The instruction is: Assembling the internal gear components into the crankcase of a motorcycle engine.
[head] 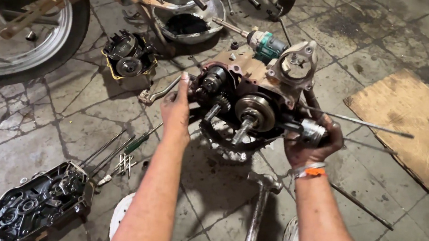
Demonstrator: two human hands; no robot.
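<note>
- At the centre of the frame, a greasy, opened motorcycle engine block of grey and rust-brown metal (249, 95) is seen standing on the tiled stone floor (395, 44), its gears and shafts facing the camera.
- The left hand (176, 112) is pressed against the left side of the engine block, fingers held together and pointing up (nothing is seen clasped in them).
- The right hand (313, 142) is closed around a short silver cylindrical socket tool (307, 131) at the lower right of the engine block; an orange and white wristband (310, 170) is worn on that wrist.
- A thin metal rod (365, 123) is seen running from the right hand toward the right of the frame.
- In the lower left, a dark, oily engine cover (41, 203) is laid beside long bolts and a green-handled screwdriver (139, 140).
- In the upper left, a spoked motorcycle wheel (15, 28) is seen.
- At the right edge, a flat brown cardboard sheet (423, 133) is lying.
- At the bottom centre, a steel hammer (259, 212) is lying.
</note>
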